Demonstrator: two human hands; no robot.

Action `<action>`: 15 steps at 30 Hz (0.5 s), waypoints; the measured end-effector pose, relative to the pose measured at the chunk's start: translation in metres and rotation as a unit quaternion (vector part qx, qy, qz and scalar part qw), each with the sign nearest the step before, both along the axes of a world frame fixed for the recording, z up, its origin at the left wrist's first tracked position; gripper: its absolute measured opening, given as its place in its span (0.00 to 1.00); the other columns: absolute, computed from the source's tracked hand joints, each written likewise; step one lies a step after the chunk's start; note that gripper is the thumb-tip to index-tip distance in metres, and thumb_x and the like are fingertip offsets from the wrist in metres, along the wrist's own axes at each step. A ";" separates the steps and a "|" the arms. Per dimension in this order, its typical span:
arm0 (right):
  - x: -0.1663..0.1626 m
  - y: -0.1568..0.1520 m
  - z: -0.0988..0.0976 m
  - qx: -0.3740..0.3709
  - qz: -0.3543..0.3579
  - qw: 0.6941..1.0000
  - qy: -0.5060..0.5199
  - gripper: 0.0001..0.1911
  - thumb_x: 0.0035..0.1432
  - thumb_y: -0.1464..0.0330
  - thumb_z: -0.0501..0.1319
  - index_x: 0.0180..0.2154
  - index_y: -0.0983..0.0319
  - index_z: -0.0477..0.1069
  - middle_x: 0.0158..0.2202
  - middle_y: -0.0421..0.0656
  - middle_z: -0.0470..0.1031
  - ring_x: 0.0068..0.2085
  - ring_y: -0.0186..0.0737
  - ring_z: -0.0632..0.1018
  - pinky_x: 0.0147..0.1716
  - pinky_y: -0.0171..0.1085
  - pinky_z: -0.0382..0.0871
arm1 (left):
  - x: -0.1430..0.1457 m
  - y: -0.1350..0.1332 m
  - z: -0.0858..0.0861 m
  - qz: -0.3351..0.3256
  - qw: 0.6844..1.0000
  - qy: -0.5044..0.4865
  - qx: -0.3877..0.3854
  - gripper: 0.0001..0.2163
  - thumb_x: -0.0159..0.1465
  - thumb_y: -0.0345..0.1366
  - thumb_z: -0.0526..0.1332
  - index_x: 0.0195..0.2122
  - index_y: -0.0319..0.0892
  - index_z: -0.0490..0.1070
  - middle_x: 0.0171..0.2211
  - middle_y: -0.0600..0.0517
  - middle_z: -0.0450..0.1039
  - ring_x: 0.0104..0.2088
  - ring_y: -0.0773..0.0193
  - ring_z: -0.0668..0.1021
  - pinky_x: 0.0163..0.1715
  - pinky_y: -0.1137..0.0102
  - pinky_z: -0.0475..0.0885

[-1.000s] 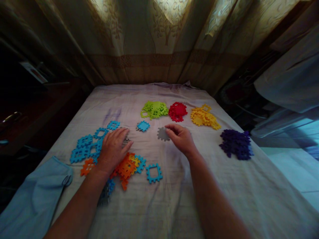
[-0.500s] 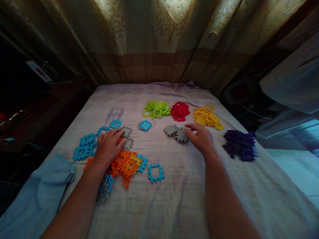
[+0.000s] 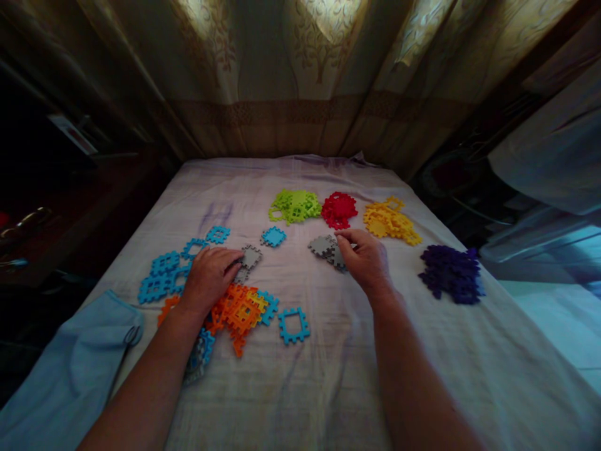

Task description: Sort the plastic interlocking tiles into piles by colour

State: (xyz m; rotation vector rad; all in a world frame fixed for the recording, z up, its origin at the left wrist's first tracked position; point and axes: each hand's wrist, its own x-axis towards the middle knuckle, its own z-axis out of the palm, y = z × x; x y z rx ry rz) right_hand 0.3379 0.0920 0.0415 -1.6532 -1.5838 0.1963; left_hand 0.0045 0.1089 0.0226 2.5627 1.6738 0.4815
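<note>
you're pinching a gray piece in your left hand, left of the gray pile your nearer right hand is touching, its grip unclear.

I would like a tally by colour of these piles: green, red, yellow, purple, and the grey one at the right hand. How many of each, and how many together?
Green pile: 1
Red pile: 1
Yellow pile: 1
Purple pile: 1
Grey pile, at the right hand: 1
Total: 5
</note>
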 end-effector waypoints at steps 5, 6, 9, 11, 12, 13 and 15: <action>-0.045 -0.006 -0.005 -0.042 0.103 0.993 -0.026 0.12 0.61 0.68 0.56 0.40 0.59 0.79 0.40 0.46 0.82 0.37 0.41 0.80 0.42 0.39 0.72 | 0.000 0.002 0.003 -0.035 0.999 -0.026 0.002 0.14 0.66 0.41 0.56 0.45 0.46 0.79 0.44 0.47 0.82 0.47 0.53 0.79 0.53 0.56 0.70; -0.054 -0.008 -0.007 -0.055 0.129 0.990 -0.034 0.13 0.61 0.69 0.57 0.43 0.59 0.79 0.42 0.46 0.82 0.38 0.40 0.80 0.43 0.39 0.73 | 0.000 0.002 0.003 -0.045 0.998 -0.034 0.000 0.14 0.66 0.41 0.56 0.45 0.47 0.79 0.44 0.47 0.82 0.47 0.54 0.79 0.52 0.56 0.70; -0.078 -0.015 -0.012 -0.078 0.188 0.977 -0.068 0.19 0.59 0.71 0.60 0.52 0.58 0.75 0.50 0.47 0.78 0.46 0.42 0.79 0.48 0.40 0.72 | 0.001 0.002 0.003 -0.076 0.995 -0.065 -0.003 0.14 0.67 0.42 0.55 0.45 0.46 0.79 0.43 0.47 0.82 0.45 0.55 0.80 0.51 0.57 0.72; -0.088 -0.018 -0.014 -0.081 0.207 0.971 -0.094 0.22 0.58 0.72 0.62 0.55 0.56 0.73 0.54 0.47 0.76 0.52 0.44 0.77 0.51 0.41 0.72 | 0.002 0.002 0.002 -0.093 0.992 -0.084 -0.005 0.14 0.68 0.43 0.55 0.45 0.46 0.79 0.42 0.47 0.82 0.45 0.56 0.80 0.50 0.58 0.73; -0.091 -0.020 -0.015 -0.081 0.210 0.969 -0.105 0.22 0.58 0.73 0.62 0.54 0.56 0.73 0.54 0.48 0.75 0.53 0.45 0.76 0.51 0.41 0.71 | 0.003 0.001 0.001 -0.100 0.991 -0.091 -0.007 0.14 0.68 0.43 0.55 0.45 0.46 0.79 0.42 0.47 0.82 0.44 0.56 0.80 0.49 0.59 0.73; -0.093 -0.021 -0.016 -0.080 0.212 0.967 -0.114 0.21 0.58 0.73 0.62 0.53 0.55 0.74 0.54 0.48 0.75 0.53 0.45 0.76 0.51 0.41 0.72 | 0.003 0.001 0.001 -0.106 0.990 -0.096 -0.010 0.15 0.68 0.44 0.55 0.45 0.47 0.79 0.41 0.47 0.82 0.44 0.57 0.80 0.49 0.59 0.73; -0.096 -0.021 -0.017 -0.080 0.213 0.965 -0.128 0.16 0.60 0.72 0.62 0.49 0.55 0.77 0.52 0.48 0.76 0.51 0.44 0.77 0.48 0.39 0.72 | 0.005 0.000 0.000 -0.118 0.987 -0.104 -0.018 0.15 0.68 0.45 0.55 0.45 0.47 0.79 0.41 0.48 0.82 0.44 0.57 0.80 0.49 0.60 0.73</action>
